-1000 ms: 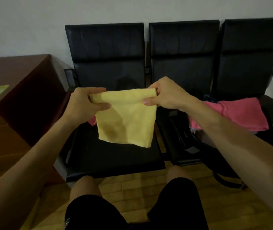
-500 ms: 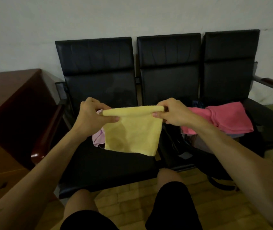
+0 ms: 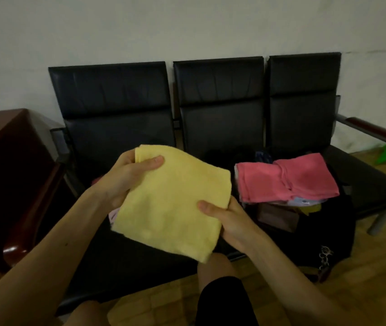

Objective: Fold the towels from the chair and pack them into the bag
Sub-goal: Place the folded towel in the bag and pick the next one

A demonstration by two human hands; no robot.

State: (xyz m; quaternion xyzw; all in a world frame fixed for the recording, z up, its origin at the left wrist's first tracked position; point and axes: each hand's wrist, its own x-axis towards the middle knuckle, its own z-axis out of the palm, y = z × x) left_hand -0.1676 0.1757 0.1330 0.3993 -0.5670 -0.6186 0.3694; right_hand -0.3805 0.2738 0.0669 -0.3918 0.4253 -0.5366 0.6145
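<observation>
Yellow towel (image 3: 170, 203) is folded to a rough square and held flat in mid-air over the left seat of the black chair row (image 3: 116, 102). Left hand (image 3: 126, 180) grip: thumb on top, fingers under, pinching the towel's 10 o'clock corner. Right hand (image 3: 229, 222) grip: thumb on top, fingers under, pinching the 4 o'clock edge. Pink towels (image 3: 286, 180) are stacked at the yellow towel's 3 o'clock, on top of the open black bag (image 3: 328, 231). Wooden cabinet (image 3: 4, 161) at 9 o'clock.

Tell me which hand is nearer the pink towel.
Right. The right hand grips the yellow towel's lower right edge, just left of the pink towel; the left hand holds the upper left corner, farther off.
</observation>
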